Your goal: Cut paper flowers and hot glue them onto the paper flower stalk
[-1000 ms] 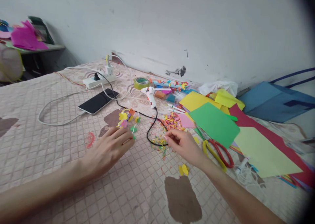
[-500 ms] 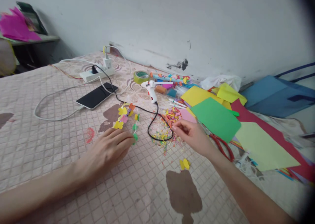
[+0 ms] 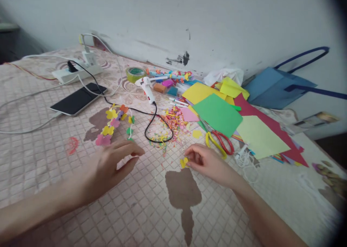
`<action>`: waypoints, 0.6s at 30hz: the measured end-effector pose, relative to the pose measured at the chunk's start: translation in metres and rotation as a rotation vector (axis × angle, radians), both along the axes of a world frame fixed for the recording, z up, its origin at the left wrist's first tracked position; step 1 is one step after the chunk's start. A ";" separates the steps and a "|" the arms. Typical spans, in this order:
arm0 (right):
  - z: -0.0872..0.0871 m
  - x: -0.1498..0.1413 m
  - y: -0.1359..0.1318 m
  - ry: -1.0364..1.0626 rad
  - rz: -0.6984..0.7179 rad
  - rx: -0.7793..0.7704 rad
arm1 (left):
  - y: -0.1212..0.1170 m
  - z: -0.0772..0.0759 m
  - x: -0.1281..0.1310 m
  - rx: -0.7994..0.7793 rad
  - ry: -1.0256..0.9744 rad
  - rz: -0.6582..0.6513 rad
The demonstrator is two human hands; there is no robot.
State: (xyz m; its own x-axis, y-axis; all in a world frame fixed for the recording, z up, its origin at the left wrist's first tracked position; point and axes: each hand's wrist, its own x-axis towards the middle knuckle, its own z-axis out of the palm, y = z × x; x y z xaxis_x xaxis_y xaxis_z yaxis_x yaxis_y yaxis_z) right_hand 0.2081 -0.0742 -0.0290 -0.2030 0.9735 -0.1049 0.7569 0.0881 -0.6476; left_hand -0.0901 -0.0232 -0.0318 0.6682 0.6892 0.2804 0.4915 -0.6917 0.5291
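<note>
My right hand [image 3: 207, 164] has its fingertips pinched at a small yellow paper flower [image 3: 184, 162], which sits at the quilted cloth just above a brown patch. Over the cloth on the left, my left hand [image 3: 116, 164] is empty, its thumb and fingers apart. Just beyond it lies a string of paper flowers [image 3: 111, 122] in yellow, pink, orange and green. Another flat yellow flower [image 3: 197, 133] lies beyond my right hand, near the scissors [image 3: 221, 144] with red and yellow handles.
A white glue gun [image 3: 148, 89] stands behind paper scraps [image 3: 175, 122], its black cord looped in front. Coloured paper sheets [image 3: 218, 113] spread to the right, by a blue bag [image 3: 273, 88]. A phone [image 3: 78, 98] and power strip [image 3: 77, 73] occupy the left, with tape [image 3: 135, 74] behind.
My right hand has come back from the scraps to the yellow flower. My left hand has drawn away from the flower string and opened. The view has turned rightward.
</note>
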 end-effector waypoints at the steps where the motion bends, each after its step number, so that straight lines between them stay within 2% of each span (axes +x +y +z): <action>1: -0.001 -0.001 -0.002 -0.018 -0.014 0.015 | -0.002 0.002 0.005 -0.067 -0.007 -0.005; 6: -0.009 -0.004 -0.005 -0.058 -0.060 0.019 | -0.007 0.011 0.027 -0.255 -0.038 -0.050; 10: -0.012 -0.002 -0.005 0.073 -0.054 -0.026 | -0.005 0.015 0.042 -0.422 -0.007 -0.080; 18: 0.001 -0.021 -0.002 0.263 -0.032 -0.015 | -0.001 0.010 0.083 -0.617 -0.114 -0.063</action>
State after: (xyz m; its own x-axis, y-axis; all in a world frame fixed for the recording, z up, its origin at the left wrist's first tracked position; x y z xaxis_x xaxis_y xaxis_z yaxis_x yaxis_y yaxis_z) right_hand 0.1869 -0.0758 -0.0283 -0.1944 0.9786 -0.0669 0.5650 0.0560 -0.8232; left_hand -0.0074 -0.0244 -0.0220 0.7019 0.7073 -0.0843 0.3768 -0.2683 0.8866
